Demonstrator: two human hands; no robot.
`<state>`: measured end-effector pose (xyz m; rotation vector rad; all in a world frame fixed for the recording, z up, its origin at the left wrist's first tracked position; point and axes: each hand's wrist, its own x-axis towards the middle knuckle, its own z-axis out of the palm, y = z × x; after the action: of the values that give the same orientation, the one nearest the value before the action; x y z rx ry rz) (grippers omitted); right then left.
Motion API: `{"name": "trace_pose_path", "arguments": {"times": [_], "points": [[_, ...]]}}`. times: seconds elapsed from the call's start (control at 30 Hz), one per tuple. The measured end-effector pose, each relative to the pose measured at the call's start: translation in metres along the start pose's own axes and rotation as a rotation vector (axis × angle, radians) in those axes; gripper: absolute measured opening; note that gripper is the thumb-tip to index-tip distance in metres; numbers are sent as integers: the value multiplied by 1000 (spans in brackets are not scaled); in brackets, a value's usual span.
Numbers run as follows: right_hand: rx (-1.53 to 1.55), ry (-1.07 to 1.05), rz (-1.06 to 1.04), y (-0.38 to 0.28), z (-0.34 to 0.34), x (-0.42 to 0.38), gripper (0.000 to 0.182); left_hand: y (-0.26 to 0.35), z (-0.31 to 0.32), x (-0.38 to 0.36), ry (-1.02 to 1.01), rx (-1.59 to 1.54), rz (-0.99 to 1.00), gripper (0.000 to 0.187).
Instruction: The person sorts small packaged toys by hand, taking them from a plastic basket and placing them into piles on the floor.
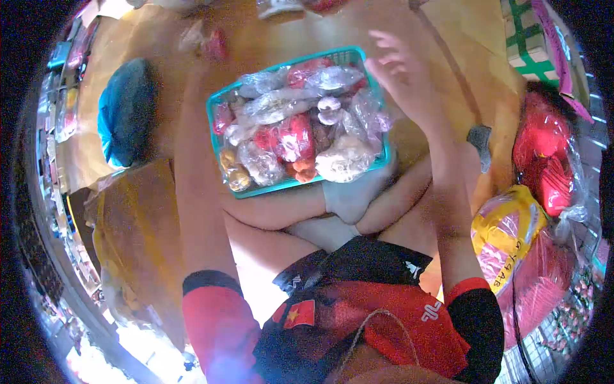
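A teal plastic basket (293,185) rests in front of my crossed legs, filled with several small clear plastic bags. Among them are a bag of red pieces (294,137), a bag of whitish pieces (347,158) and a bag of yellow pieces (236,173). My left hand (197,40), smeared by motion, is beyond the basket's far left corner. In its fingers is a small plastic-wrapped red item (217,45), its kind too blurred to name. My right hand (395,67) is raised by the far right corner, fingers spread and holding nothing.
To the left lie a blue bag (125,112) and a brown cardboard box (137,237). On the right are a bag of red goods (543,141), a yellow bag (508,233) and a green-taped box (529,48). Another plastic bag (278,6) lies at the far edge.
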<state>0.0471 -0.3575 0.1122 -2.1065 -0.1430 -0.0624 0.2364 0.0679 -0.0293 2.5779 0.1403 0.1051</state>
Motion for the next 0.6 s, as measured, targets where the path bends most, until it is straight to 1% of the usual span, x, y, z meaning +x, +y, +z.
{"name": "trace_pose_path", "arguments": {"times": [0.07, 0.17, 0.27, 0.37, 0.47, 0.53, 0.57, 0.6], "points": [[114, 141, 36, 15, -3, -8, 38, -14, 14, 26, -26, 113, 63, 30], [407, 263, 127, 67, 13, -17, 29, -37, 36, 61, -80, 246, 111, 30], [418, 286, 325, 89, 20, -23, 22, -44, 50, 75, -146, 319, 123, 29], [440, 278, 264, 102, 23, -20, 20, -45, 49, 82, -168, 280, 133, 29], [387, 278, 266, 103, 25, -15, 13, -36, 29, 79, -167, 85, 154, 29], [348, 286, 209, 112, 30, -13, 13, -23, 6, 73, -201, -190, 165, 28], [329, 293, 179, 115, 31, -13, 13, -7, -7, 63, -222, -346, 173, 28], [359, 278, 211, 112, 31, -13, 13, 14, -25, 48, -248, -497, 190, 28]]}}
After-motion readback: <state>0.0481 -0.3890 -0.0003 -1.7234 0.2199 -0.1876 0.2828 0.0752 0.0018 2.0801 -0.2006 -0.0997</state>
